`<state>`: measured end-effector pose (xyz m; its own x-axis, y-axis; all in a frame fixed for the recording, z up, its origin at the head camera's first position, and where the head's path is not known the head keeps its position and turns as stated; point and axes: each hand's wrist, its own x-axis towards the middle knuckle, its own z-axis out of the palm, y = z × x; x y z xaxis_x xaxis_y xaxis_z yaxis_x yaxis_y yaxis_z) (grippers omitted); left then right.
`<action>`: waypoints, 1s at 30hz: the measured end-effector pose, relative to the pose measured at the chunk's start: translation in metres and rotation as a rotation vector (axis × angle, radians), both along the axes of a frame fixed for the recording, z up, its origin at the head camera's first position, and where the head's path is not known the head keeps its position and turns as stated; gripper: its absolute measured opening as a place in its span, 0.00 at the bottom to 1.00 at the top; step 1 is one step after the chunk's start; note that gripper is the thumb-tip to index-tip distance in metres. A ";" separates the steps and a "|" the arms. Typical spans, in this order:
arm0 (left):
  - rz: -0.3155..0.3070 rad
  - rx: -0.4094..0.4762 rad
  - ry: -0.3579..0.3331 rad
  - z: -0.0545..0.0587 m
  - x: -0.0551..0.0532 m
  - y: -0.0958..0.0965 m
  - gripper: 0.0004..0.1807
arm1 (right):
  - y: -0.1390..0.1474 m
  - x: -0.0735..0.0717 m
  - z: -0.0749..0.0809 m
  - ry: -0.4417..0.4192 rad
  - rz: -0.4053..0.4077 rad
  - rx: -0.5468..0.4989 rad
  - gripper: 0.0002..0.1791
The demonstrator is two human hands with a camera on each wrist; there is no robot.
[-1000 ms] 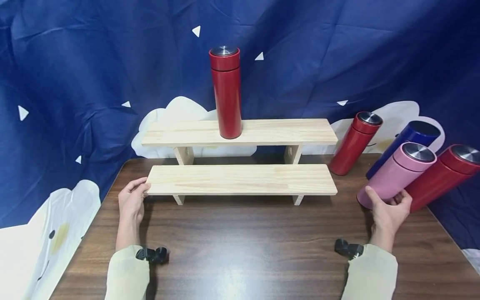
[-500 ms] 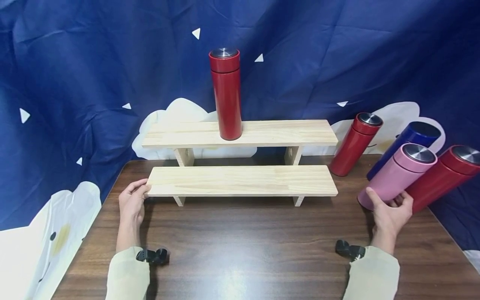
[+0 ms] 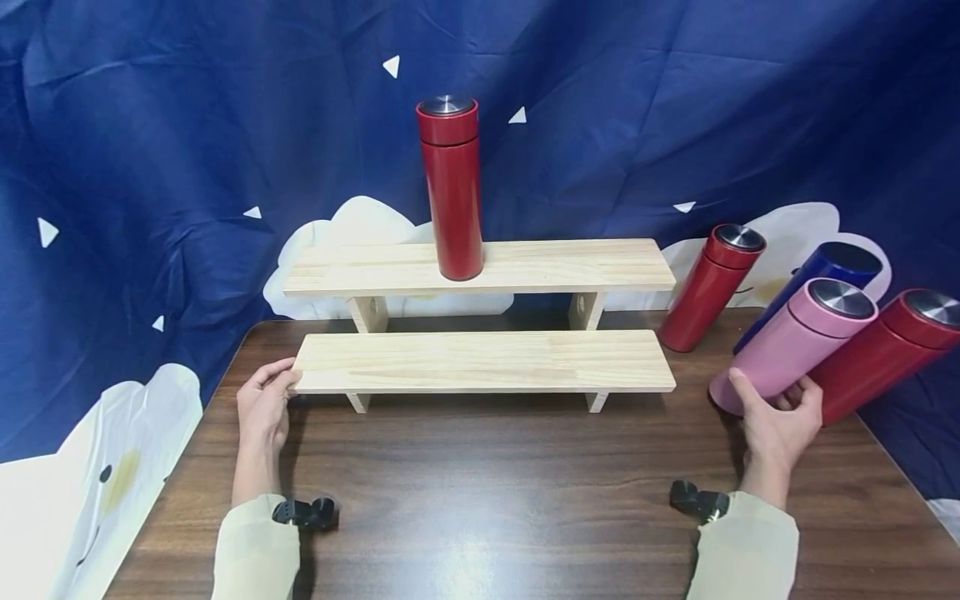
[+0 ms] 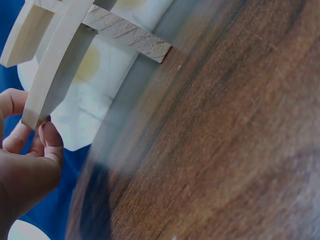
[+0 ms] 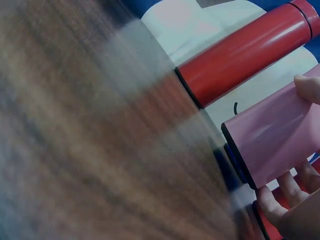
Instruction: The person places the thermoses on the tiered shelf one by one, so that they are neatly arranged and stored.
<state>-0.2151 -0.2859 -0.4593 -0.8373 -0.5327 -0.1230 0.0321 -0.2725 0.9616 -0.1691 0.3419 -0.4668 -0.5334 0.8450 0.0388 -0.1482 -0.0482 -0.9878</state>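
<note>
My left hand [image 3: 262, 408] pinches the left end of the lower board of a two-tier wooden display shelf [image 3: 480, 362]. In the left wrist view the thumb [image 4: 51, 140] bends under that board end. At the right, my right hand [image 3: 780, 429] grips a pink thermos bottle [image 3: 795, 337] low on its body, thumb on the near side. The right wrist view shows the pink bottle's dark base edge, with fingers [image 5: 290, 187] curled beneath its side. A red thermos [image 3: 453, 200] stands upright on the upper tier.
Behind the pink bottle stand a red thermos [image 3: 708, 292] and a partly hidden blue bottle [image 3: 832, 262]. Another red thermos [image 3: 885, 354] is just right of my right hand. A dark wood table [image 3: 480, 492] bears everything; a blue patterned curtain [image 3: 187, 125] hangs behind.
The pink thermos has shifted slightly up and to the left in the head view, held by my right hand. My left hand and the shelf stay put.
</note>
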 end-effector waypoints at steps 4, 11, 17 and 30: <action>0.000 -0.005 -0.003 0.000 0.000 0.000 0.13 | -0.002 -0.001 0.005 0.010 0.030 0.026 0.36; -0.011 0.002 -0.004 0.001 0.000 0.000 0.13 | -0.006 -0.004 0.014 0.078 0.070 0.092 0.36; -0.006 -0.007 -0.007 0.000 0.000 0.000 0.13 | -0.010 -0.011 0.022 0.193 0.101 0.111 0.36; -0.006 -0.008 -0.021 0.000 -0.001 0.000 0.12 | -0.030 -0.017 0.033 0.202 0.131 0.119 0.29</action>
